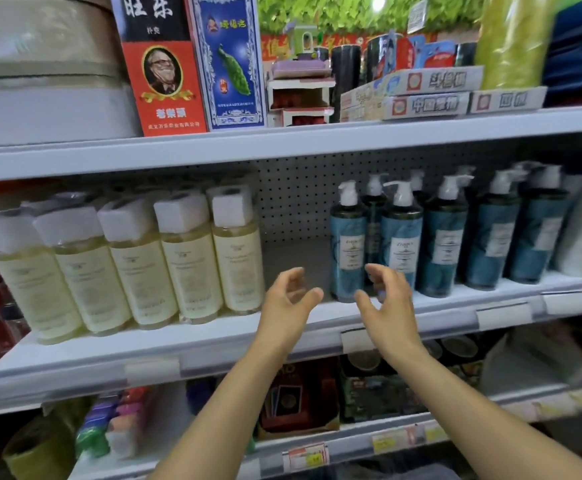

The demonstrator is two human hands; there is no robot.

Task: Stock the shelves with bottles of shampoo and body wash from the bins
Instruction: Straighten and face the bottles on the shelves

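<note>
1. Both hands hold nothing. The left hand [288, 299] and right hand [388, 299] hover at the front lip of the white metal middle shelf [213, 341], palms facing each other, fingers loosely curled, medium spread.
2. Stock on that shelf:
   - A row of pale yellow square bottles with white caps [189, 261] stands on the left.
   - A block of teal pump bottles with white dispensers [442, 244] stands on the right, at least two deep.
   - A bare gap [296, 258] lies between them, in front of the grey pegboard back [296, 199].
3. The right hand overlaps the base of the front-left teal bottles. I cannot tell whether it touches them.
4. Step, as I judge it: either between placements, or about to square up the teal row at the edge of the gap.
5. No bins are in view, so the supply must be off-frame.
6. Next move likely calls for fetching a bottle from a bin, setting it upright in the gap, label forward and flush with its neighbours.
7. Watch the pump heads: they are top-heavy and easy to knock over.
</note>
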